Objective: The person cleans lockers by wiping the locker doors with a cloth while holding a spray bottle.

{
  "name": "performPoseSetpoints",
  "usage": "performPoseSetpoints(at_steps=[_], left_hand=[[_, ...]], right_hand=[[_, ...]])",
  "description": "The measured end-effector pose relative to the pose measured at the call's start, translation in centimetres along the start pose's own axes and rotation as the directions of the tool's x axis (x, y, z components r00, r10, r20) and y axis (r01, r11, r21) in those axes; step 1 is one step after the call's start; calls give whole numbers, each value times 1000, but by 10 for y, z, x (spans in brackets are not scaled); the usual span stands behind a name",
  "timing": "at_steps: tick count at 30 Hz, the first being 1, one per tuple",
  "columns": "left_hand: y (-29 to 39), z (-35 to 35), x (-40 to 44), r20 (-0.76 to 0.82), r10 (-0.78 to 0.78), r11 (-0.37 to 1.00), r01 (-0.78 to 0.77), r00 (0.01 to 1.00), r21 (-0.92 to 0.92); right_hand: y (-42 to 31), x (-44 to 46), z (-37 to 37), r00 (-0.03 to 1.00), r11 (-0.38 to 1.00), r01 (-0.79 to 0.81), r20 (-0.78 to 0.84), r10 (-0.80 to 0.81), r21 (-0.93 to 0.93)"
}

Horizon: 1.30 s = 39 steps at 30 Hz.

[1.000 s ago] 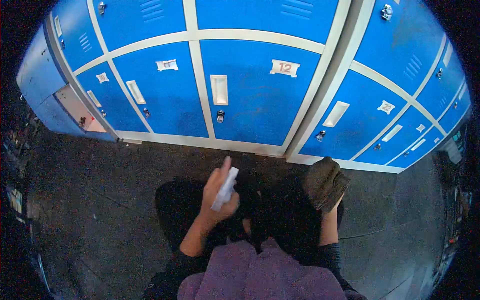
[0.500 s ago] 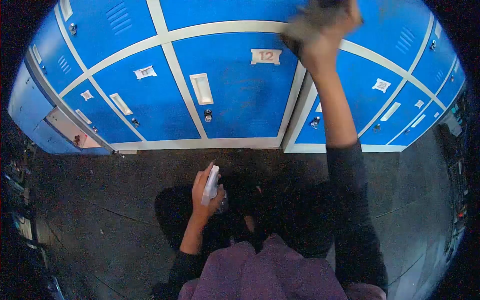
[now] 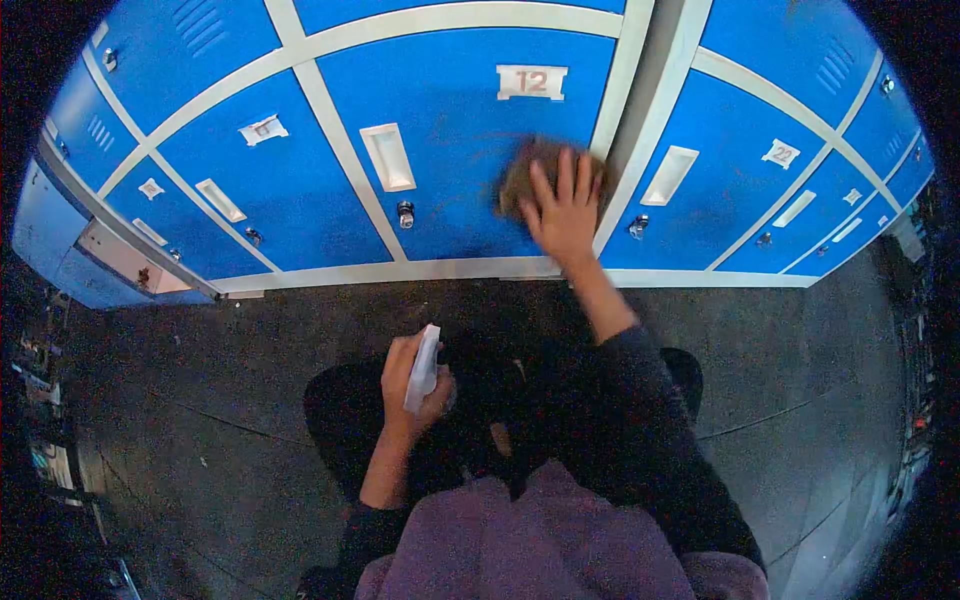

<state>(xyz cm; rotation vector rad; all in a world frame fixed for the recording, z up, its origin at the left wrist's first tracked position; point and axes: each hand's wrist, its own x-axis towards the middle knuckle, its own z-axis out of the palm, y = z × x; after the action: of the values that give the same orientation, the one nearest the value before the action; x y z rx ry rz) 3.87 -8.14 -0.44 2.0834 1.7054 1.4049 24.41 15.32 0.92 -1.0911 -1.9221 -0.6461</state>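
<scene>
Right hand (image 3: pixel 566 218): one, fingers spread over a brown cloth (image 3: pixel 518 182), which lies between the palm and a blue locker door (image 3: pixel 460 110). Left hand (image 3: pixel 402 388): one, curled round a white spray bottle (image 3: pixel 423 373) (its top shows best), nearer the body. Number plate 12 (image 3: pixel 532 82): above the right hand. White handle (image 3: pixel 388 158), metal lock (image 3: pixel 405 214): left of the cloth.

Cloth (image 3: pixel 519 182) on door 12 (image 3: pixel 462 95) under right grip (image 3: pixel 566 215); spray bottle (image 3: pixel 422 372) in left grip (image 3: pixel 400 392).
</scene>
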Motion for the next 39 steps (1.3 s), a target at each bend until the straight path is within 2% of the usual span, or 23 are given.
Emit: performPoseSetpoints(at_steps=[2,6,8,9,13,15,17,19,22,23,26,29,31,33,35,39], left_hand=[[-4,0,-1,31,-58,998,57,998,7],[-12,1,-2,2,-152,987,152,988,-53],[-20,3,-6,-17,-270,925,254,963,-282],[-22,4,-6,-19,-327,871,294,945,-393],[-1,-4,6,-62,-277,948,263,959,-178],[-3,-3,4,-50,-204,974,198,978,-114],[-3,-2,6,-26,-118,992,116,993,-51],[-1,-2,5,-7,-68,998,68,998,-10],[2,1,10,-7,-55,998,55,998,7],[3,1,9,2,-71,997,71,998,6],[3,2,9,43,-72,997,71,996,23],[5,3,7,51,-69,998,68,996,17],[5,3,6,60,-74,997,73,995,11],[6,2,5,86,-84,996,83,993,16],[7,1,6,75,-63,998,63,995,1],[6,1,5,95,-118,993,118,988,3]], right_hand=[[-2,-67,23,984,999,0,180,-6,33],[-5,-118,43,947,998,-51,319,41,23],[-11,-103,37,943,994,-104,322,88,32],[-12,-90,34,963,995,-99,254,91,18],[-7,13,0,996,998,-61,-71,60,-12],[0,80,-29,959,1000,-10,-282,15,21],[9,146,-56,852,990,125,-506,-139,-61],[9,198,-95,813,984,145,-555,-176,-100],[6,221,-117,843,978,150,-535,-51,143],[11,221,-104,767,986,141,-621,-162,-84],[5,185,-83,866,999,47,-498,-50,-20],[3,111,-35,921,993,115,-373,-110,-11],[-6,45,-5,985,992,124,-115,-125,-22],[-7,-24,25,956,964,266,132,-261,-21],[-2,-81,40,788,922,386,510,-344,25],[7,-108,59,777,879,478,467,-422,0]])
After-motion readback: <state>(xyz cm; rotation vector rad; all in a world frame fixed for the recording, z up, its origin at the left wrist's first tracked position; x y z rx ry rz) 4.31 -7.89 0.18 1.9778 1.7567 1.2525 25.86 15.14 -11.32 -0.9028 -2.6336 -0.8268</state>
